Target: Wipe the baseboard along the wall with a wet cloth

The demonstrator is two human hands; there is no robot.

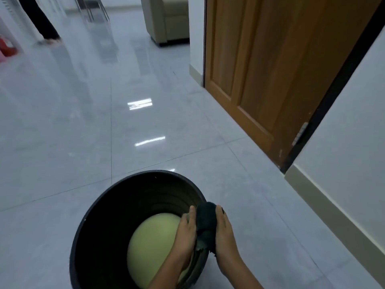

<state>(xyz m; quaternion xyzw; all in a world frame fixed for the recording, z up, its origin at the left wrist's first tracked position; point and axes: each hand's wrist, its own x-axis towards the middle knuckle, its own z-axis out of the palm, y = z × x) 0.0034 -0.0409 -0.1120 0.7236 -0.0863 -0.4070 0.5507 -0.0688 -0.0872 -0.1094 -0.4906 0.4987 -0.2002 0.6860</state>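
A dark bunched cloth (206, 224) is squeezed between my left hand (186, 232) and my right hand (225, 232) over the right rim of a black bucket (100, 215). Both hands press it from either side. Pale greenish water or a pale bottom (152, 247) shows inside the bucket. The beige baseboard (325, 207) runs along the foot of the white wall at the right, from the door frame toward the lower right corner. A short piece of baseboard (195, 73) also shows beyond the door.
A wooden door (264, 65) stands in the right wall with a dark frame (325, 105). Glossy grey floor tiles (83, 122) stretch ahead. A beige sofa (166, 19) stands far back. Another person's leg and foot (44, 28) are at the far left.
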